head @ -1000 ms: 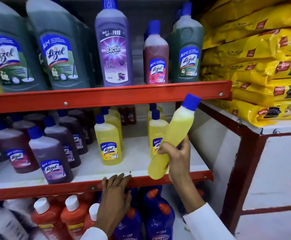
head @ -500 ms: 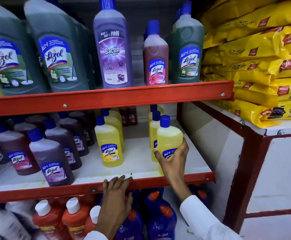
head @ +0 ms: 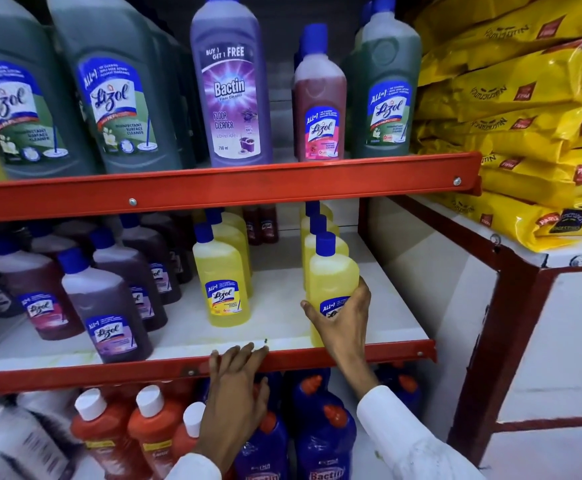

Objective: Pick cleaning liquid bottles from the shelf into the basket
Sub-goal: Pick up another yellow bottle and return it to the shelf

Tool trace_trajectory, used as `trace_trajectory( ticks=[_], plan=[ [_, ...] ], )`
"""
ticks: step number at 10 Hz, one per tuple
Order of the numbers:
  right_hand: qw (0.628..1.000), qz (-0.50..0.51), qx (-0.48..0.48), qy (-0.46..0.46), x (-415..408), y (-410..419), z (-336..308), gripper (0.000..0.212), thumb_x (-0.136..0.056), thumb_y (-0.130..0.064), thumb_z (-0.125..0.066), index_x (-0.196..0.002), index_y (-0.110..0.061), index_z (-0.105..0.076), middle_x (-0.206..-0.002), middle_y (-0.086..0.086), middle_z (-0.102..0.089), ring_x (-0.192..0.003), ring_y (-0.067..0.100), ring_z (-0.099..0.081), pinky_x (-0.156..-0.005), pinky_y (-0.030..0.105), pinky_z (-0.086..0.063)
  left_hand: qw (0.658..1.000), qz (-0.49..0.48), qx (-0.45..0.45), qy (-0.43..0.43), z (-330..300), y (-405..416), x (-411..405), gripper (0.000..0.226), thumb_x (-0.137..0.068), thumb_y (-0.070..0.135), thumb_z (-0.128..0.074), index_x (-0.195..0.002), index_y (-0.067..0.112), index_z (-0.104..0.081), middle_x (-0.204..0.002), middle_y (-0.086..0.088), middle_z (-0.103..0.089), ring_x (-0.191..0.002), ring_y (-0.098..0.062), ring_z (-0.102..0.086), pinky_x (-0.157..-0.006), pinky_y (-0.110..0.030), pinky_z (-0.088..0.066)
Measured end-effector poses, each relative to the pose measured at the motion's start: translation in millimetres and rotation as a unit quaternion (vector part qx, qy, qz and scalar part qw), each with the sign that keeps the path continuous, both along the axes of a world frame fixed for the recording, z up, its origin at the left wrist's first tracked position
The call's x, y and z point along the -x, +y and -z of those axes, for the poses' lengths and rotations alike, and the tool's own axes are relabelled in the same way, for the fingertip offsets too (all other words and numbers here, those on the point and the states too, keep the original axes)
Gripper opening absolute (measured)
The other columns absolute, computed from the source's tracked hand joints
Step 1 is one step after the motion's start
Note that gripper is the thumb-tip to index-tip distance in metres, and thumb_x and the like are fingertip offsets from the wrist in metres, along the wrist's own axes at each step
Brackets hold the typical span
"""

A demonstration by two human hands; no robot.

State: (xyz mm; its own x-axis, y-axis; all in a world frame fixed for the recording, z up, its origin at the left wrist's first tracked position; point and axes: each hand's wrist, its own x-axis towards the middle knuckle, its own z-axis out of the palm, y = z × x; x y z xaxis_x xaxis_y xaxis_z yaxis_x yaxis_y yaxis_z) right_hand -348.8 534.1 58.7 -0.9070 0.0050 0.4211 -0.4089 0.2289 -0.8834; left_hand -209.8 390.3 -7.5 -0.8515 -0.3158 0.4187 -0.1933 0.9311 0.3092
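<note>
right hand (head: 343, 323) gripping upright yellow bottle (head: 333, 278) near shelf edge (head: 369, 355), left hand (head: 236, 382) flat, holding nothing

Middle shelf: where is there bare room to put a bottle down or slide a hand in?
Bare white shelf board lies between the front yellow bottle and the yellow bottle gripped by the right hand; another strip runs right of it. The dark purple bottles crowd the left.

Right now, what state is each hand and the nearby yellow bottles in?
right hand: wrapped around held yellow bottle
held yellow bottle: upright on middle shelf, capped
left hand: open, fingers resting on red shelf edge
front-left yellow bottle: upright, capped, untouched
</note>
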Motion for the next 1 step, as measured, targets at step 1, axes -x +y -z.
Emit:
trace_trajectory(
  ticks=[1],
  plan=[
    [1.000,0.007,-0.024,-0.005,-10.6,12.6,-3.8,0.121,-0.060,-0.044,-0.092,-0.154,-0.018,-0.020,-0.149,0.011,-0.036,-0.138,0.029,-0.037,-0.106,0.046,-0.047,1.000,-0.005,0.017,0.005,-11.8,5.3,-5.7,0.057,-0.081,0.039,-0.055,-0.137,0.034,-0.047,-0.146,-0.002,-0.053,-0.137,-0.026,-0.041,-0.119,-0.052,-0.026]
  ],
)
